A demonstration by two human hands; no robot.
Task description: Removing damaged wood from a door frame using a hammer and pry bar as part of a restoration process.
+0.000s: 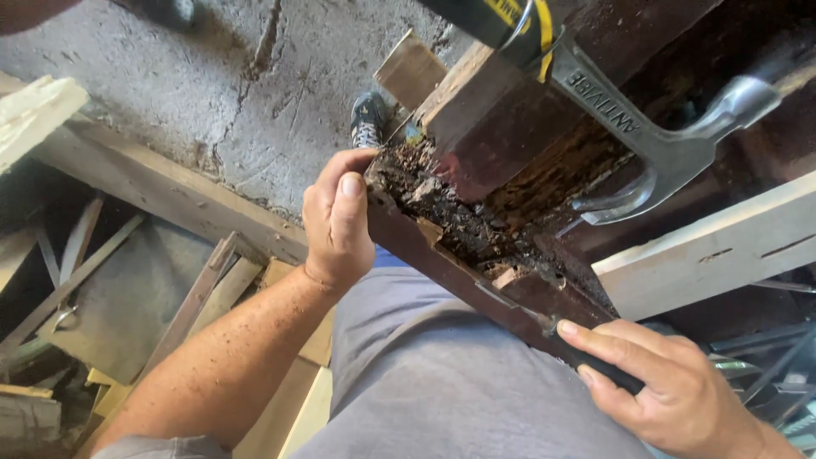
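Rotten, dark-brown wood fills the middle of the view: a painted board [476, 263] w/ a crumbling, blackened core, running diagonally from upper centre down to lower right, over the person's grey-clad lap. Left hand [338, 223] is clamped on the board's upper-left end, fingers curled round the edge & thumb [350, 189] pressed flat on top, right beside the crumbly rot. Right hand [667, 382] sits at lower right, closed round the black handle of a thin tool [544, 323], prob. a screwdriver or small chisel; index finger stretched along the handle, metal shaft lying along the board's edge toward the rotted part. Can't tell exactly where the tip ends. The 2 hands are well apart, one at each end of the damaged stretch. A steel claw hammer [663, 144] w/ black & yellow grip rests across the top of the piece at upper right, claw pointing down into the hollowed wood; neither hand touches it. A pale board [705, 255] lies at right, just beside the dark one. Below, on the cracked concrete floor [212, 85], a shoe [367, 119] shows near the left hand. Scrap timber strips [204, 289] lie piled at lower left, w/ another pale beam [153, 187] crossing diagonally above them.
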